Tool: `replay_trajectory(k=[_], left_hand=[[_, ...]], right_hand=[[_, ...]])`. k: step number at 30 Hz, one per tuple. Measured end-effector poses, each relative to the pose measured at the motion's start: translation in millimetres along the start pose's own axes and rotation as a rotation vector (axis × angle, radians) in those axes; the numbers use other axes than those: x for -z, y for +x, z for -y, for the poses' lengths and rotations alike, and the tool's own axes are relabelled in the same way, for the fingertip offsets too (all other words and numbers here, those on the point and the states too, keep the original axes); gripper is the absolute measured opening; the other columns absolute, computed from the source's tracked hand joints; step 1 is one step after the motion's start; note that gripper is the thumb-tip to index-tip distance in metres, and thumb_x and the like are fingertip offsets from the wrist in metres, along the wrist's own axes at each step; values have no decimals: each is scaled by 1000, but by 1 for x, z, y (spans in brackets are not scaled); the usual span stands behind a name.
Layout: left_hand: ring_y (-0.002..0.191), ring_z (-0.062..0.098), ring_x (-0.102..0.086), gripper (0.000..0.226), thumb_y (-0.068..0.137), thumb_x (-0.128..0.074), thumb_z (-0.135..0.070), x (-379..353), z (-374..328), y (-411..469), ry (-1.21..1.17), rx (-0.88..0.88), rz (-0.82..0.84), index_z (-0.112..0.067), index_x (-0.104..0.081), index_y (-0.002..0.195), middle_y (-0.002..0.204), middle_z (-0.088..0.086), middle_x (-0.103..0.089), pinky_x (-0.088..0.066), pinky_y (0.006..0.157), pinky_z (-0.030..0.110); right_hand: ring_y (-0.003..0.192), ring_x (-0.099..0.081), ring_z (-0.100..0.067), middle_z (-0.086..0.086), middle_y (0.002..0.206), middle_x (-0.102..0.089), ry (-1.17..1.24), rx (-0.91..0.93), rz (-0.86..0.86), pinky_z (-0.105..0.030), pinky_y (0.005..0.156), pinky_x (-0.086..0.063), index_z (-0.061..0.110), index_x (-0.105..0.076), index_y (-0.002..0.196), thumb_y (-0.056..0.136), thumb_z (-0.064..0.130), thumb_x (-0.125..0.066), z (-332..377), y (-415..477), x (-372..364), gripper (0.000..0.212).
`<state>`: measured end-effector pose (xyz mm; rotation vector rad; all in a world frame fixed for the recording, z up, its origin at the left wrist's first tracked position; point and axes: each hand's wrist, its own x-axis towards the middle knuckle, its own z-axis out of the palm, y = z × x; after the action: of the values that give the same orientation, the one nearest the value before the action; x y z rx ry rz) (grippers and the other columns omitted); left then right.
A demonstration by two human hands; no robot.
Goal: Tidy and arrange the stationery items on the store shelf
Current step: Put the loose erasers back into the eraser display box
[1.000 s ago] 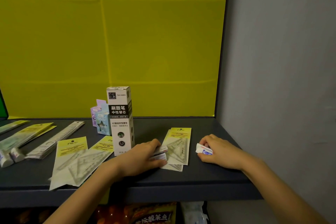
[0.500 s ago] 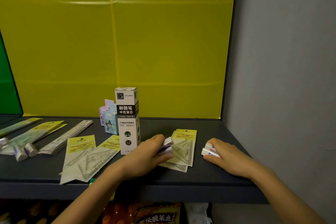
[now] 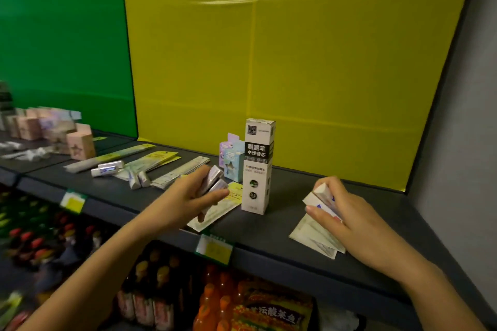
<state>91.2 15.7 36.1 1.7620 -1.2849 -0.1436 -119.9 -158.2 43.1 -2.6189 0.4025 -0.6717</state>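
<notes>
Head view shows our left hand [image 3: 185, 197] raised just over the dark shelf [image 3: 295, 226], its fingers and thumb curled round two silvery wrapped packs [image 3: 213, 183] held side by side. Their long axes run from lower left to upper right, with the free ends pointing toward the tall white-and-black refill box [image 3: 257, 166], which stands upright between our hands. Our right hand [image 3: 352, 220] grips two white erasers [image 3: 320, 195] stacked together, fingers closed over them and thumb beneath. Their long axes slant up and to the left, with the blank ends also turned toward the tall box. Under this hand lies a small pile of set-square packs [image 3: 313, 235], flat on the shelf near its front edge; we cannot tell how many. More yellow-headed set-square packs [image 3: 223, 207] lie beneath our left hand, partly hidden by it. Behind the tall box stand pastel boxes [image 3: 230, 160], at least two, touching it. To the left lie long ruler packs [image 3: 181, 170] pointing at the back panel, and four loose silvery packs: two lying flat [image 3: 107, 168] and two nearer ones [image 3: 139, 179]. Farther left are blurred pink boxes [image 3: 80, 144]. Two price tags [image 3: 213, 248] hang on the front lip.
</notes>
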Motion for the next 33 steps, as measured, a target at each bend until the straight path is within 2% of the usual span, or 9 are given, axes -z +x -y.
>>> replay_trajectory(k=[3,6,11,13,15,18,23,26,33], left_hand=[[54,5,-51,28,85,-57,-25,34,19,-24,21,108,-96,-1,-48,95,74,9,-50,-44,47,18],[53,3,-51,16,87,-57,-23,68,35,-52,27,188,-173,-8,-51,92,73,6,-52,-43,47,17],[60,8,-48,27,84,-60,-32,126,67,-107,102,294,-271,-9,-51,93,73,4,-50,-40,54,23],[64,12,-47,30,82,-60,-33,151,84,-132,106,338,-311,-9,-49,97,76,5,-47,-39,59,31],[61,7,-45,20,88,-58,-25,174,101,-158,121,360,-334,-9,-47,95,75,4,-43,-40,59,30],[57,6,-45,19,88,-55,-22,216,122,-194,198,405,-363,-7,-46,94,73,5,-42,-41,54,23],[65,21,-49,39,81,-55,-39,294,155,-251,277,485,-407,-2,-47,90,75,10,-48,-41,59,33],[65,21,-49,44,74,-54,-49,338,172,-276,299,508,-429,-7,-50,88,75,11,-49,-42,61,39],[66,21,-57,35,84,-56,-33,421,210,-299,345,536,-502,0,-49,94,86,24,-57,-49,65,43]], right_hand=[[80,-52,3,16,84,-54,61,106,24,-18,68,-41,35,-38,101,90,45,-45,29,13,-20,16],[82,-53,-1,14,91,-57,102,210,72,-16,69,-40,34,-39,102,90,44,-46,57,32,-43,17],[83,-53,-15,0,91,-58,189,312,152,-35,74,-43,26,-41,104,92,41,-45,109,66,-97,20],[80,-52,-11,5,88,-56,221,351,159,-24,72,-41,25,-41,102,93,38,-46,132,79,-124,17],[80,-51,-9,8,86,-55,253,379,178,-17,71,-39,25,-42,101,93,36,-47,158,92,-153,14],[87,-53,-15,4,94,-56,299,380,232,-30,77,-42,25,-42,102,93,33,-47,203,112,-198,12],[90,-53,-20,-3,100,-56,351,390,281,-28,72,-42,18,-44,105,94,31,-45,283,143,-271,17],[93,-54,-28,-12,102,-56,343,385,310,-37,74,-43,11,-43,108,95,34,-42,327,162,-309,27],[87,-49,-12,4,97,-50,384,438,346,-22,71,-39,19,-43,105,96,34,-40,416,215,-372,17]])
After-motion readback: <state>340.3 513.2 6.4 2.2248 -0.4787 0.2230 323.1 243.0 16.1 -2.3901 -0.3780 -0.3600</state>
